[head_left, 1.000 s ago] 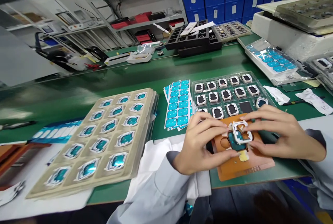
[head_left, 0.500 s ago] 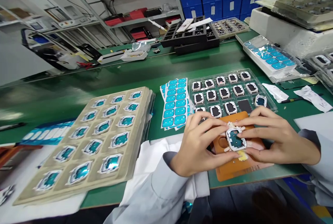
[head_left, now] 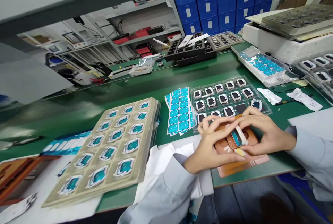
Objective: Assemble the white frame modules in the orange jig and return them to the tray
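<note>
A small white-rimmed frame with a teal face (head_left: 238, 136) is held tilted on edge above an orange-brown fixture plate (head_left: 229, 168). My left hand (head_left: 210, 144) grips it from the left, fingers curved over its top and thumb low beside a yellow tab. From the right, my right hand (head_left: 265, 132) pinches the same frame between thumb and fingers. Behind the hands lies a clear tray (head_left: 266, 108) of similar white frames with dark centres. Sheets of teal stickers (head_left: 179, 111) lie left of that tray.
A beige tray stack (head_left: 109, 163) with teal-faced parts stands at left, beside white cloth (head_left: 158, 161). Black compartment trays (head_left: 192, 52) sit at the back. Bagged teal sheets (head_left: 262, 66), white packets (head_left: 303, 99) and a foam box (head_left: 275, 42) are at right.
The frame has gone from nearly flat to tilted on edge, and both hands have shifted around it. The whole view has swung, with objects appearing lower and the beige tray further right.
</note>
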`<state>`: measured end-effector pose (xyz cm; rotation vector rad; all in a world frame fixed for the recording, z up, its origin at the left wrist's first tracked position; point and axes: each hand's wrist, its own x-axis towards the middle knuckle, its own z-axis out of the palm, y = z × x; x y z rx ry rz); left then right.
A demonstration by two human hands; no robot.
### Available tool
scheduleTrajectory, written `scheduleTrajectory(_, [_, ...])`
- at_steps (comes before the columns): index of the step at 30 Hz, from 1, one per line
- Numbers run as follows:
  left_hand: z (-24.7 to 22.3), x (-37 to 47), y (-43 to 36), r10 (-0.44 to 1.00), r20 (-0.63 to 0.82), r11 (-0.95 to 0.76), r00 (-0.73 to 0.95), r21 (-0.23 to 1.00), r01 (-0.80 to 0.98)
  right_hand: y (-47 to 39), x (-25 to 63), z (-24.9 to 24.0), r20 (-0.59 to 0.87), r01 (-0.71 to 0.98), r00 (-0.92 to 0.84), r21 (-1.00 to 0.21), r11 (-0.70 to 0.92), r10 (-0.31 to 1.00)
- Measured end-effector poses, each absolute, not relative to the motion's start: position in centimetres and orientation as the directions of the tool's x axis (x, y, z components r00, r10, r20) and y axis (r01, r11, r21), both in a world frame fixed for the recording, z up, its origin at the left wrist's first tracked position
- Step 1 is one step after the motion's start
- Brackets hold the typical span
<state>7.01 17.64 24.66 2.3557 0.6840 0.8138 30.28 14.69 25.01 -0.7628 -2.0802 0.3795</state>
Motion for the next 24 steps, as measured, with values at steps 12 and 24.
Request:
scheduleTrajectory(12, [27.6, 1.0, 23.3, 0.994, -0.107, 0.043, -0.019, 0.221, 0.974, 17.4, 32.9, 24.4, 0.23, -0.146, -0.363, -0.971, 0.189, 0.903])
scheduleTrajectory(24, [26.5, -0.6, 24.3, 0.974, -0.225, 0.024, 0.006, 0.127, 0.992, 19.7, 35.7, 24.4, 0.367, 0.808, -0.262, -0.423, 0.411, 0.893])
